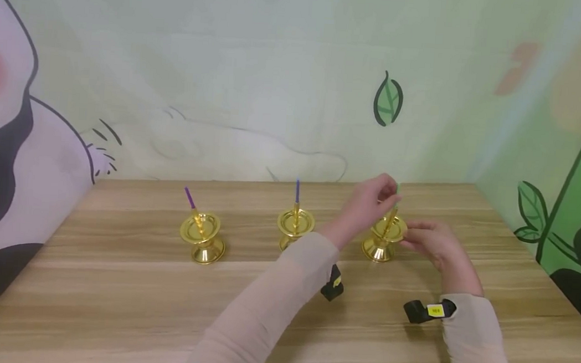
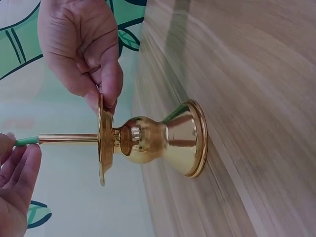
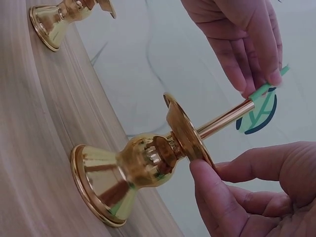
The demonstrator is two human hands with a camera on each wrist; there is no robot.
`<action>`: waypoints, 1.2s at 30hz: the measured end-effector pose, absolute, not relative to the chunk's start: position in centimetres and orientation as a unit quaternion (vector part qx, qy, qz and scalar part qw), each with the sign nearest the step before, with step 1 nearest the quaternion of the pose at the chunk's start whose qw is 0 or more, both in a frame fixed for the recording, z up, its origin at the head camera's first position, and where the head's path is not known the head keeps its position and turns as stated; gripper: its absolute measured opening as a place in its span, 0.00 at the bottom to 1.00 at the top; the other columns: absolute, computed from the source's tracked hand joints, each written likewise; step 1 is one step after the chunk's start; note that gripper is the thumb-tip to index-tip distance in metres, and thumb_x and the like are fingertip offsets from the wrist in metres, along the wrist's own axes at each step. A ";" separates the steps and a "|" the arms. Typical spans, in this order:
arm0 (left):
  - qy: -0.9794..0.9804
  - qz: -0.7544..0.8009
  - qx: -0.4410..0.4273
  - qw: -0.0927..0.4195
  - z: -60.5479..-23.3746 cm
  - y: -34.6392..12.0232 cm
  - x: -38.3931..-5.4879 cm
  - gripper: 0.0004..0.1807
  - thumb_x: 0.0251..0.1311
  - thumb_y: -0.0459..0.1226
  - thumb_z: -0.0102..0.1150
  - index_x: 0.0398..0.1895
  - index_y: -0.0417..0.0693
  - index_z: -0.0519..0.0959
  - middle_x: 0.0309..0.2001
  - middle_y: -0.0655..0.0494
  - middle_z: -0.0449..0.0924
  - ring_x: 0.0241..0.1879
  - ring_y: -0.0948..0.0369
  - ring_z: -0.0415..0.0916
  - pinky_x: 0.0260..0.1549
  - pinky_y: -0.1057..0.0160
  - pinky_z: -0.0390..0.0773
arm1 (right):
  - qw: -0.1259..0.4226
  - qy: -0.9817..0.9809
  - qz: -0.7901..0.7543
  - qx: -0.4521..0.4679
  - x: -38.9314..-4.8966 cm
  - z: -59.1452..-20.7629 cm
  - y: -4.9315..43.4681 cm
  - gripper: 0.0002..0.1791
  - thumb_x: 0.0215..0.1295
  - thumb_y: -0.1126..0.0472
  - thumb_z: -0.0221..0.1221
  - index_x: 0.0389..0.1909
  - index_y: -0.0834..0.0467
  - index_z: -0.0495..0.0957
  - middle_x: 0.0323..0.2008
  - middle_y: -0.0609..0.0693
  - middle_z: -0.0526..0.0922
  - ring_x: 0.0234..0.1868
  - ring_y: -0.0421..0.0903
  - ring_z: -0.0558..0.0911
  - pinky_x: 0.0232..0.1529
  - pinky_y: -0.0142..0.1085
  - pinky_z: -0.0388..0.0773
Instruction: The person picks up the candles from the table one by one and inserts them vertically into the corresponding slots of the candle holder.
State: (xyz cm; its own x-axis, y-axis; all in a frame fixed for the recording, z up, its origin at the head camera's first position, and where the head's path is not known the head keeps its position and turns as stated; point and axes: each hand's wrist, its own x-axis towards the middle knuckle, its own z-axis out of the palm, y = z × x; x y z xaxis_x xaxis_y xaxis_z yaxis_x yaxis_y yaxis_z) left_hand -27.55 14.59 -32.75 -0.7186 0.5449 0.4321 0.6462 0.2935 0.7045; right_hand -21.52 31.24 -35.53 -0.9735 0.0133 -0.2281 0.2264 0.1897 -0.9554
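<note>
A gold candle holder (image 1: pixel 379 248) stands upright on the table at the right, with a round dish and a thin upright tube. My left hand (image 1: pixel 369 200) pinches a thin green candle (image 3: pixel 266 88) at the top of that tube (image 2: pixel 66 139). The candle's lower end meets the tube's mouth; how deep it sits is hidden. With thumb and fingers, my right hand (image 3: pixel 256 197) pinches the rim of the dish (image 2: pixel 102 163) from the right side.
Two more gold holders stand to the left: the middle one (image 1: pixel 296 222) bears a blue candle (image 1: pixel 297 191), the far left one (image 1: pixel 208 251) a tilted purple candle (image 1: pixel 189 197). A printed backdrop (image 1: pixel 276 92) rises behind the wooden table (image 1: pixel 113 304).
</note>
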 end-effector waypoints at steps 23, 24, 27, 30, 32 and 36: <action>-0.821 -0.404 -0.397 0.068 -32.1 14.8 -27.5 0.09 0.66 0.35 0.53 0.44 0.38 0.75 0.42 0.49 0.83 0.44 0.60 0.79 0.44 0.77 0.75 | 0.085 0.773 -0.621 0.095 -21.5 -35.6 31.1 0.28 0.70 0.69 0.47 0.64 0.80 0.53 0.50 0.62 0.73 0.34 0.30 0.80 0.42 0.23 0.80; -0.822 -0.403 -0.397 0.067 -32.1 14.8 -27.5 0.09 0.66 0.35 0.53 0.45 0.38 0.75 0.42 0.49 0.83 0.44 0.60 0.79 0.44 0.77 0.75 | 0.086 0.771 -0.624 0.096 -21.6 -35.6 31.1 0.28 0.69 0.69 0.47 0.64 0.80 0.53 0.48 0.60 0.73 0.34 0.30 0.80 0.42 0.23 0.80; -0.830 -0.388 -0.396 0.066 -32.0 14.8 -27.6 0.10 0.66 0.35 0.53 0.45 0.39 0.75 0.42 0.50 0.83 0.43 0.61 0.79 0.43 0.78 0.75 | 0.087 0.764 -0.632 0.097 -21.6 -35.5 31.1 0.28 0.69 0.70 0.47 0.65 0.81 0.52 0.44 0.55 0.75 0.33 0.30 0.80 0.42 0.23 0.80; -0.835 -0.375 -0.399 0.064 -32.0 14.8 -27.7 0.10 0.66 0.36 0.53 0.45 0.39 0.75 0.42 0.51 0.83 0.42 0.61 0.79 0.42 0.78 0.75 | 0.084 0.755 -0.643 0.096 -21.7 -35.5 31.2 0.28 0.69 0.71 0.48 0.64 0.81 0.52 0.39 0.50 0.76 0.33 0.31 0.81 0.41 0.23 0.80; -0.834 -0.373 -0.403 0.062 -32.1 14.8 -27.8 0.10 0.66 0.37 0.53 0.45 0.39 0.76 0.41 0.51 0.83 0.42 0.61 0.79 0.42 0.78 0.75 | 0.081 0.749 -0.651 0.094 -21.7 -35.5 31.2 0.28 0.68 0.72 0.47 0.64 0.82 0.51 0.35 0.47 0.77 0.32 0.31 0.81 0.41 0.24 0.81; -0.829 -0.380 -0.405 0.061 -32.3 14.8 -27.8 0.10 0.66 0.36 0.53 0.44 0.38 0.76 0.41 0.50 0.83 0.41 0.61 0.79 0.41 0.77 0.74 | 0.078 0.745 -0.656 0.095 -21.6 -35.6 31.2 0.28 0.68 0.72 0.48 0.64 0.82 0.51 0.34 0.45 0.77 0.32 0.32 0.81 0.39 0.24 0.81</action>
